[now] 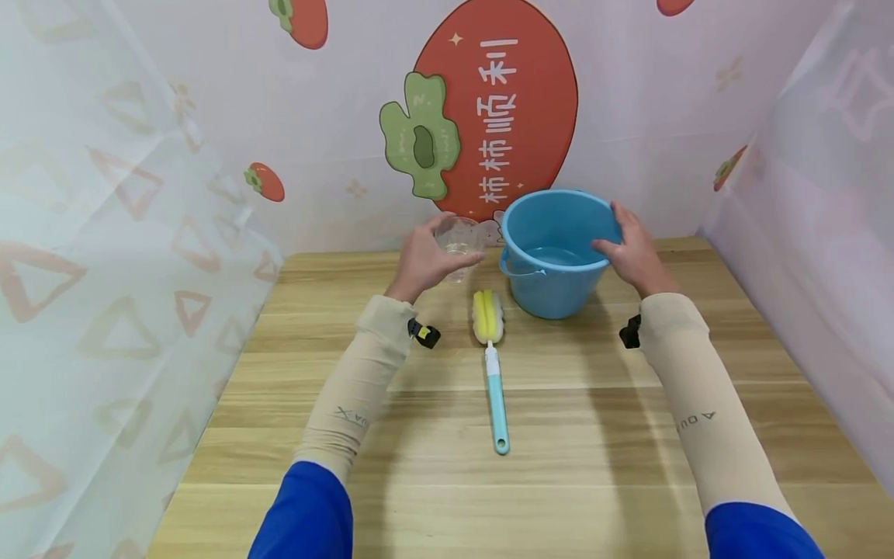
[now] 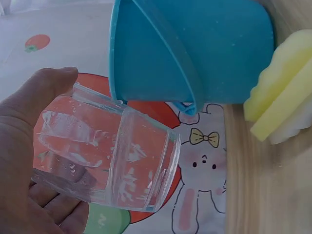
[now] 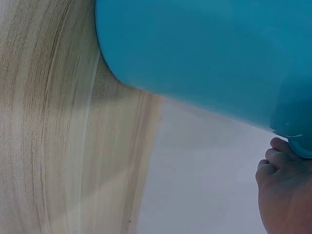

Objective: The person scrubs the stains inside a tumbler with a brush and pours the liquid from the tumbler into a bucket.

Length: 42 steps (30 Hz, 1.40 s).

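My left hand point(image 1: 431, 260) grips a clear cup point(image 2: 141, 161) by its side, thumb and fingers round it, above the back of the table. Droplets show on the cup's wall in the left wrist view. To the right of the cup is a light blue bucket point(image 1: 555, 287) with its opening facing up and its handle hanging on the left side. My right hand point(image 1: 634, 252) holds the bucket's right rim, thumb at the inner side. A sponge bottle brush point(image 1: 487, 318) lies between the arms, its yellow and white head toward the back and its turquoise handle toward me.
The wooden table point(image 1: 447, 497) ends against a printed cloth backdrop point(image 1: 335, 116) at the back. Pale cloth walls point(image 1: 105, 326) stand along both sides. Small black wrist cameras point(image 1: 426, 335) sit on both wrists.
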Motion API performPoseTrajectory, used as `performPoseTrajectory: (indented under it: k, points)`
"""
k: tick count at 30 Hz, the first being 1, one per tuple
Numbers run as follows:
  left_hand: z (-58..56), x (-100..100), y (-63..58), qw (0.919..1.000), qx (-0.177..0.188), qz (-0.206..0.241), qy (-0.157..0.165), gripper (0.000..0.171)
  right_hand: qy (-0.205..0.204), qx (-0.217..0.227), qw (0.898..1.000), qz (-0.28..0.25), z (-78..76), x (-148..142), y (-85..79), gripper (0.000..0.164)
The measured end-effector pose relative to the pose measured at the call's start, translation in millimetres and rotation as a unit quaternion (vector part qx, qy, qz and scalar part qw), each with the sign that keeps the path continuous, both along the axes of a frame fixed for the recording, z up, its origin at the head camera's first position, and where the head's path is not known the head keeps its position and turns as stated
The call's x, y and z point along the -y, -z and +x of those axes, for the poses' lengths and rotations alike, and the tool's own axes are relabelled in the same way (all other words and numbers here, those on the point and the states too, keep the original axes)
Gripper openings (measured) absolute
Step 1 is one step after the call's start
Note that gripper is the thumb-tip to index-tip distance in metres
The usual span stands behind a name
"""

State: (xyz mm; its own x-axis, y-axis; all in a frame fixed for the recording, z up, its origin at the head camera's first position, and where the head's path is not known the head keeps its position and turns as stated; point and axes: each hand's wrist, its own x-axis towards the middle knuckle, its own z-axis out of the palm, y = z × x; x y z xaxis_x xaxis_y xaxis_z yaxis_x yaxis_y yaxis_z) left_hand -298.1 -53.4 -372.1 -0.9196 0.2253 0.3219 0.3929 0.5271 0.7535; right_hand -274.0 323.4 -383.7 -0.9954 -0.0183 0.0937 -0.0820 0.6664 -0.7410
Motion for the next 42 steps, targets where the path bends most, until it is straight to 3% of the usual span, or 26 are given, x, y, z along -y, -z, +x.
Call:
performPoseTrajectory:
  k: [11, 17, 31, 38, 42]
  points:
    - [-20.2, -22.6, -41.9, 0.9964, -0.043, -0.073, -0.003, 0.091, 0.003, 0.004, 1.000, 0.007, -2.3, -2.8, -3.5, 0.085]
    - [-27.5, -30.7, -55.0, 0.9868, -0.077, -0.142, -0.001, 0.090, 0.002, -0.003, 1.000, 0.007, -1.1, 0.3, -2.4, 0.085]
    - [-33.9, -49.5, -68.8, 0.9646, -0.092, -0.247, -0.007, 0.088, 0.000, -0.010, 1.000, 0.000, 1.2, -1.1, -1.7, 0.084]
    - [-34.2, -56.7, -72.6, 0.9494, -0.095, -0.299, -0.011, 0.090, 0.001, -0.009, 1.000, -0.004, 1.9, 0.6, 0.7, 0.084]
    - [-35.3, -61.7, -73.2, 0.9454, -0.109, -0.307, -0.005, 0.080, 0.004, -0.008, 1.000, -0.009, 2.5, 0.8, 0.7, 0.084]
